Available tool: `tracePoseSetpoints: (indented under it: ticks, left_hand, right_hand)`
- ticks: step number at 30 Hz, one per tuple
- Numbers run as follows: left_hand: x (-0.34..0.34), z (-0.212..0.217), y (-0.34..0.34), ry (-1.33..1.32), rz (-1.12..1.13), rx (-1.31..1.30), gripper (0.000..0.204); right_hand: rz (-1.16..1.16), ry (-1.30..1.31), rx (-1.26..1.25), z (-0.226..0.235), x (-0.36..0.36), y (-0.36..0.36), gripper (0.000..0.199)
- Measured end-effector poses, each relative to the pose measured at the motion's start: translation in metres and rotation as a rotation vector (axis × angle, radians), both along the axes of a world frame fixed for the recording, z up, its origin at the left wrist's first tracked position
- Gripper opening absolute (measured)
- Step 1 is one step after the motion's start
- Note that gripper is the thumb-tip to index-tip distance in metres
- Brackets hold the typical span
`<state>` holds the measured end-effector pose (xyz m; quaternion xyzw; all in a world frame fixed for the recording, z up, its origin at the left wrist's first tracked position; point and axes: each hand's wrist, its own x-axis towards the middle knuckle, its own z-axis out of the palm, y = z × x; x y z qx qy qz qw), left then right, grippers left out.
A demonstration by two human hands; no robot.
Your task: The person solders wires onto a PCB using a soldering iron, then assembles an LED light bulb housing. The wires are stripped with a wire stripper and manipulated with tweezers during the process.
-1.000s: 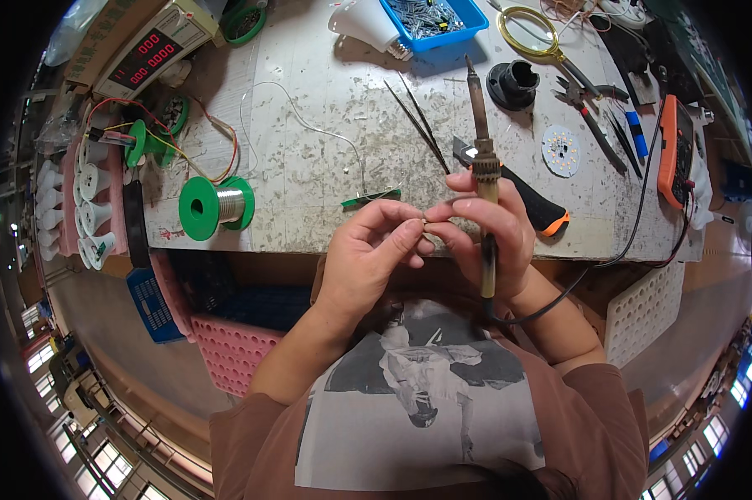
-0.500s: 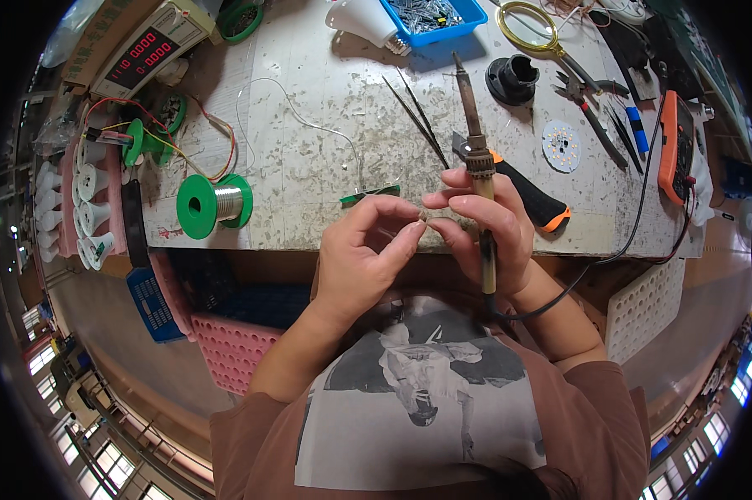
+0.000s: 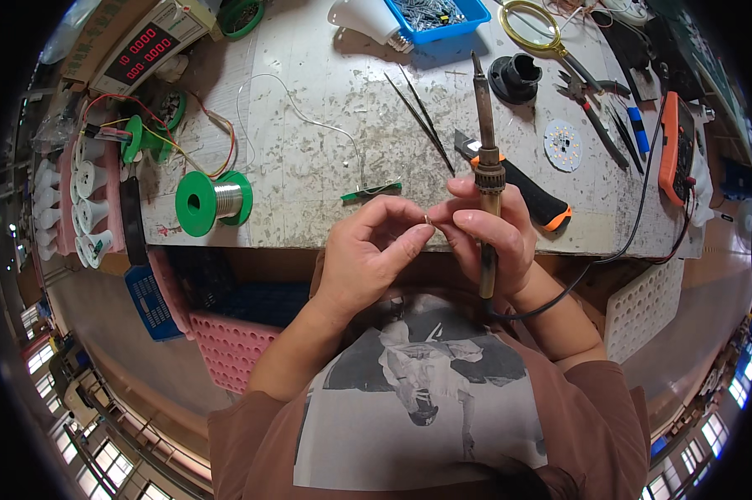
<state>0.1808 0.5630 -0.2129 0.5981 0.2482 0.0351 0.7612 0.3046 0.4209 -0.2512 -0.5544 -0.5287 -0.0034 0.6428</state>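
My right hand [image 3: 499,232] holds a soldering iron [image 3: 486,117] upright, its tip pointing away from me and its cable trailing from the lower end. The fingertips of that hand meet those of my left hand [image 3: 374,250] over the table's near edge. Between thumb and forefinger my left hand pinches a tiny part, too small to name. Just beyond the left fingers lies a narrow green circuit board [image 3: 371,192]. A thin pale wire [image 3: 313,123] curves across the table to it. Black tweezers [image 3: 422,117] and an orange-and-black utility knife [image 3: 522,187] lie past the right hand.
At left stand a green solder spool [image 3: 197,205], a power supply [image 3: 147,50] and white lamp housings [image 3: 92,215]. Far back are a blue tray [image 3: 442,35] of small parts and a bulb [image 3: 363,18]. Pliers [image 3: 592,117], a round LED board [image 3: 563,146] and an orange multimeter [image 3: 676,146] lie right.
The soldering iron has shifted slightly to the right with my right hand. My left fingertips have moved a little right, and a tiny part now shows between the fingers.
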Motion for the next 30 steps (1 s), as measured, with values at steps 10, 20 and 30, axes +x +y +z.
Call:
tracePoseSetpoints:
  ticks: [10,20,30]
  left_hand:
    - [0.001,-0.012,0.001,-0.202,0.133,0.543,0.015]
    - [0.0,-0.017,0.002,-0.24,0.111,0.68,0.016]
    - [-0.004,-0.004,-0.006,-0.058,0.063,0.124,0.017]
  right_hand:
    - [-0.217,-0.223,-0.095,0.029,0.015,-0.017,0.029]
    - [-0.137,-0.207,-0.048,0.042,0.015,-0.035,0.033]
    - [-0.157,0.017,-0.083,0.018,-0.005,-0.004,0.043]
